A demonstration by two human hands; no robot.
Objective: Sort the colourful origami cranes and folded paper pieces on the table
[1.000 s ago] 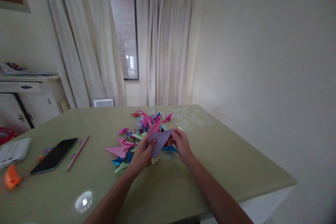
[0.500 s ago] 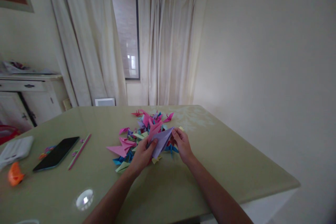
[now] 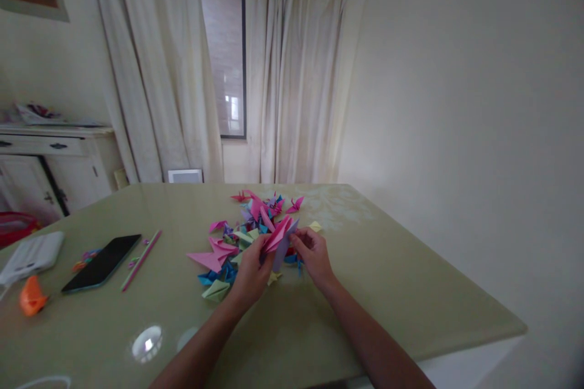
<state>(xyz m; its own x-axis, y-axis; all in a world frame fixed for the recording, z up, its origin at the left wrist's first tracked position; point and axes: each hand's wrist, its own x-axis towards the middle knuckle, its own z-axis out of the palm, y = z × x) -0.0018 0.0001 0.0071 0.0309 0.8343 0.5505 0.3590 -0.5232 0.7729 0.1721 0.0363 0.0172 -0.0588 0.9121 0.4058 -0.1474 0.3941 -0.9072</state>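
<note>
Between the left hand and the right hand, a folded paper is held up over the near part of a pile of folded shapes, pink on its left and lilac toward the right hand. The left thumb and fingers are closed on its left side and carry it; the right thumb and forefinger are drawn together in a narrow pinch at its lilac edge. The step in hand looks like working a layer of the paper, and the next move would seem to call for a steady left hold while the right fingertips guide that edge gently.

Whether pink and lilac are two faces of one sheet or two separate pieces cannot be told. The left fingers behind the paper are hidden, and the right pinch is too small to show how much it has caught. Just below the grip, a blue piece is partly covered; beyond, the pile overlaps too much to count. Well left of the grip lie a dark tablet and a pink stick of unclear kind; farther left, a white object is cut off by the edge of view.
</note>
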